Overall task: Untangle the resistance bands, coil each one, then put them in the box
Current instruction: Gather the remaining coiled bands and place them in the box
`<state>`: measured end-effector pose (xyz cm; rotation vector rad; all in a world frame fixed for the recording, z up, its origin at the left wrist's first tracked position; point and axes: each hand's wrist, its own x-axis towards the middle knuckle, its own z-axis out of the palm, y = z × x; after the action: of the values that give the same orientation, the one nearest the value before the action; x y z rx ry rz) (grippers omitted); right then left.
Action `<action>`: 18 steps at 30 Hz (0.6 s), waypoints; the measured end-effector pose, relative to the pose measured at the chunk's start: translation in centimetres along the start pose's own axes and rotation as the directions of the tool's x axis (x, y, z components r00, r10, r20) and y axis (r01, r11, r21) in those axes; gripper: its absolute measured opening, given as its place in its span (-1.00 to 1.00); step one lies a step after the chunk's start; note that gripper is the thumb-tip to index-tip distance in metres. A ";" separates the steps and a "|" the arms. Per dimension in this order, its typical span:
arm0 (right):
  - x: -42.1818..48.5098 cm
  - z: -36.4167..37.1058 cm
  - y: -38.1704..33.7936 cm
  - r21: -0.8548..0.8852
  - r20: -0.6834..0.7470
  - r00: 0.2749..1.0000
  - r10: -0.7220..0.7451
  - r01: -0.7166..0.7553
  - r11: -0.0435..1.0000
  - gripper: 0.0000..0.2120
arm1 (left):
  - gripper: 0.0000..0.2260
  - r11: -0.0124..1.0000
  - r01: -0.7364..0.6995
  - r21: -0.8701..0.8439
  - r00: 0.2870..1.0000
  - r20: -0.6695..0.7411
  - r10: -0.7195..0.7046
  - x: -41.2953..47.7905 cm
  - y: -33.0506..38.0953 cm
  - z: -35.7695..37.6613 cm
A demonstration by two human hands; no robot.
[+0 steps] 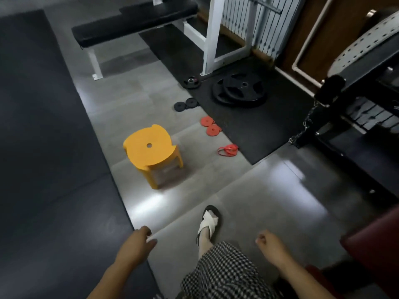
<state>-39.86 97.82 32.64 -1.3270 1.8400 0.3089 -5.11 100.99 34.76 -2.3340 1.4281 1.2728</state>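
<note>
Setting: gym floor (248, 203) of grey glossy tile, seen from above by a standing person; dark rubber mats on the left side and under the equipment.
Resistance band: red resistance band (228, 149) lies in a loose bundle on the tile, right at the edge of the black mat (248, 124), to the right of the stool and well apart from both hands. Whether it is one band or several tangled together cannot be told.
Containers: a clear plastic box (165, 170) appears to sit under the yellow stool (149, 146), between its legs; faint and see-through, contents cannot be made out.
Left hand: left hand (138, 242) hangs low in frame, fingers loosely curled, holding nothing, touching nothing.
Right hand: right hand (269, 240) also low, fingers curled in loosely, holding nothing.
Person: one foot in a white cross-strap sandal (208, 221) set forward on the tile; checked garment (224, 275) at the bottom edge.
Plates: two small red discs (210, 126) side by side at the mat's edge, beyond the band; two small black discs (185, 104) on the tile further on; large black weight plates (239, 88) stacked on the mat.
Equipment: black padded bench (133, 24) on white legs at the far end; white rack frame (212, 35) beside it; dark machine with a hanging chain (302, 130) on the right.
</note>
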 end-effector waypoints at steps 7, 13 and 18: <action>12.3 -10.8 -11.5 -0.054 0.044 0.996 -0.078 0.080 0.995 -0.85 | -0.73 0.974 0.194 -0.114 0.981 0.012 -0.194 10.2 3.7 -8.8; 21.8 -19.0 -20.0 -0.073 -0.016 0.995 -0.102 0.100 0.992 -0.85 | -0.88 0.959 0.267 -0.096 0.963 0.074 -0.260 20.3 6.6 -13.9; 27.8 -22.1 -24.1 -0.011 0.011 1.000 -0.013 0.014 1.000 -0.90 | -0.77 0.969 0.242 -0.048 0.947 0.230 -0.225 29.9 11.9 -19.8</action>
<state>-32.10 55.61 32.23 -1.3424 1.8223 0.3190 3.25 64.55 29.80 -2.2374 1.0187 1.4839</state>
